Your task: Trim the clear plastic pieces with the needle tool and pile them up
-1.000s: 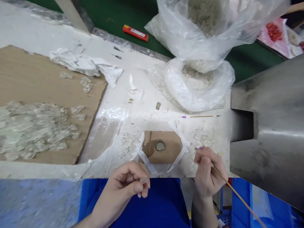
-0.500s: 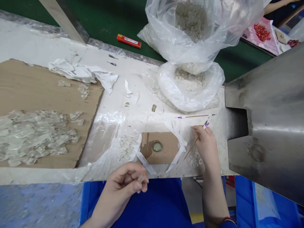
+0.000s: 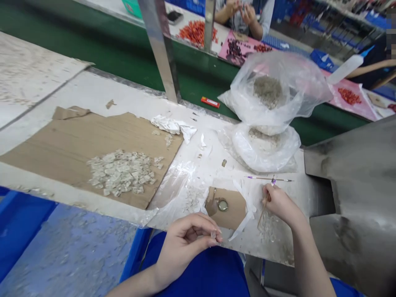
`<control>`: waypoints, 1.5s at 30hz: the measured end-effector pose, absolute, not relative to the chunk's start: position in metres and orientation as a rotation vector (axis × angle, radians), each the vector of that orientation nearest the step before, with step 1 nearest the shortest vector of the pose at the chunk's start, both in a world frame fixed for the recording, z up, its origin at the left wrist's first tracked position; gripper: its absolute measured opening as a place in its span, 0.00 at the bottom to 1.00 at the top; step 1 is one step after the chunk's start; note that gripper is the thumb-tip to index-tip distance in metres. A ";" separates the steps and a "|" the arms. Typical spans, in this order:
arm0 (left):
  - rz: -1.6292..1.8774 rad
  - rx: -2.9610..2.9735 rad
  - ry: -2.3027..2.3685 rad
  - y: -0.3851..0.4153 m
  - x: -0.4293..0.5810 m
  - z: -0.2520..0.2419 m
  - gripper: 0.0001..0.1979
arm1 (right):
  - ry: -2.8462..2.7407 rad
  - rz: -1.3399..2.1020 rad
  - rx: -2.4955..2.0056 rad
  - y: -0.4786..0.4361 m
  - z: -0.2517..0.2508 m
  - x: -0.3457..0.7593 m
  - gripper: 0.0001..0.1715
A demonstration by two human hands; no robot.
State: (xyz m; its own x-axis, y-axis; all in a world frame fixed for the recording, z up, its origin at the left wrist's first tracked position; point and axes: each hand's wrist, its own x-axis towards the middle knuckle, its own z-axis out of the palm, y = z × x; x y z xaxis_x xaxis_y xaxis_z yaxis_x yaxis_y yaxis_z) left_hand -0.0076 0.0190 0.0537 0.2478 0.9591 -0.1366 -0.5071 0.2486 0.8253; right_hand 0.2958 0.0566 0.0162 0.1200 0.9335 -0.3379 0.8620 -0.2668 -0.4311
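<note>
Above the near edge of the white-smeared counter [image 3: 185,142], the left hand [image 3: 185,251] pinches a small clear shard [image 3: 213,234] near a round brass bezel [image 3: 222,205] on a brown cardboard piece [image 3: 235,210], while the right hand [image 3: 280,202] grips a thin purple-tipped wooden stick [image 3: 265,206].

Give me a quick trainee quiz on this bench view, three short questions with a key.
1. What does the left hand pinch between its fingers?
2. True or false: the round metal ring sits on a small cardboard piece.
3. How many thin sticks show, counting any held in the right hand?

Key: 1. A small clear chip. 2. True. 3. Two.
</note>
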 end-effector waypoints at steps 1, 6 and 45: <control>1.169 0.769 0.735 0.019 -0.008 0.056 0.04 | -1.795 0.854 -2.215 0.059 0.020 0.297 0.16; 1.328 0.886 0.696 0.022 -0.005 0.063 0.04 | -1.589 0.822 -1.899 0.056 0.046 0.288 0.18; 1.499 1.362 0.588 0.023 0.005 0.081 0.02 | -1.059 1.247 -0.974 -0.015 0.071 0.155 0.16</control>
